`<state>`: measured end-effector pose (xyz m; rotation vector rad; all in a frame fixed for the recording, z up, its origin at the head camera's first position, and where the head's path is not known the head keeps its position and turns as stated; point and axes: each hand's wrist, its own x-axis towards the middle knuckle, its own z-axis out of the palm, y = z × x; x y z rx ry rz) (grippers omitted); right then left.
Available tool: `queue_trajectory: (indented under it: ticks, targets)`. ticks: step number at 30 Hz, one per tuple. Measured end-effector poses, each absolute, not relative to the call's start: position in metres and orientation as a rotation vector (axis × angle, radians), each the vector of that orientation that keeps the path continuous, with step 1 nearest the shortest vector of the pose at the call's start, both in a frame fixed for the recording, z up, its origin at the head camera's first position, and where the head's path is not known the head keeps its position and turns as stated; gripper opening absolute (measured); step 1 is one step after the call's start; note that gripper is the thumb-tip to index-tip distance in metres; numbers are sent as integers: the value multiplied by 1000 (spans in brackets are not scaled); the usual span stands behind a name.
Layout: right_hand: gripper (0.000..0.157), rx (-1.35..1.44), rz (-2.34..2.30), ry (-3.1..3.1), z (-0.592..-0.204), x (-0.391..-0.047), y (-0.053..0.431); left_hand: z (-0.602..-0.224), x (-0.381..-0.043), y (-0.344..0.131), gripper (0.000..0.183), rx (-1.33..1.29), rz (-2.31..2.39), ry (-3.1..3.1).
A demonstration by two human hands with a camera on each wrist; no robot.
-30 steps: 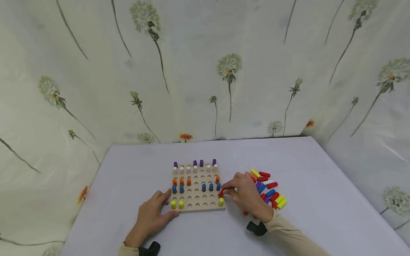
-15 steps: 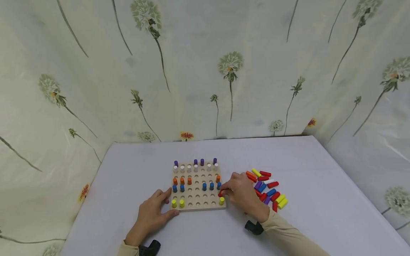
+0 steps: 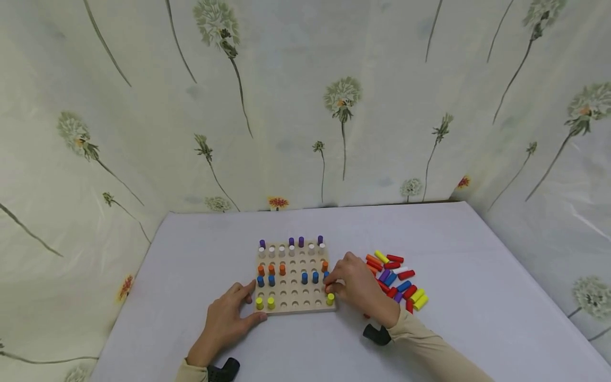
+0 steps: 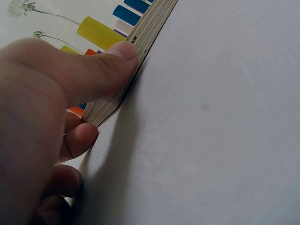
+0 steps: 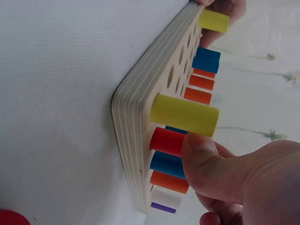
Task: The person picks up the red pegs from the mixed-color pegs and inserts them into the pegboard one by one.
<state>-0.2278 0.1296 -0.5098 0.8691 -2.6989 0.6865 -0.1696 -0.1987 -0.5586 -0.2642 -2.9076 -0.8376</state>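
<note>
A wooden pegboard (image 3: 299,298) lies on the table with rows of purple, white, orange, blue and yellow pegs standing in it. My left hand (image 3: 226,317) grips its near left corner. In the left wrist view the thumb (image 4: 98,70) presses one edge, and fingers touch the adjoining side. At the right edge, my right hand (image 3: 360,286) pinches a red peg (image 5: 168,141) between thumb and finger. That peg stands upright at the board, its lower end at a hole between a yellow peg (image 5: 185,115) and a blue peg (image 5: 168,164). Fingers cover its top.
Right of the board lies a loose pile of red, yellow, blue, purple, orange and white pegs (image 3: 403,286), partly behind the right hand. The white table (image 3: 191,249) ends at a flower-patterned curtain (image 3: 286,106). Black wrist cameras (image 3: 377,335) sit on both wrists.
The red peg was tilted at the board's right edge; now it stands upright there, with the right hand slightly further left. The left hand keeps its place on the corner.
</note>
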Motion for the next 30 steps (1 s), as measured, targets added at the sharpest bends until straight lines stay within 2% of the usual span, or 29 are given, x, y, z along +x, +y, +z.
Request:
queue_trajectory:
  ticks: [9, 12, 22, 30]
  targets:
    - [21, 830, 822, -2753, -506, -224, 135, -558, -170, -200, 81, -252, -829, -2930]
    - [19, 775, 894, -2715, -502, -222, 142, -557, -170, -199, 81, -248, -833, -2931]
    - [12, 552, 697, -2714, -489, -224, 213, -558, -171, -198, 80, -256, -846, -2913]
    - [10, 435, 557, -2926, -507, -216, 244, -558, -168, -197, 80, -269, -829, -2900]
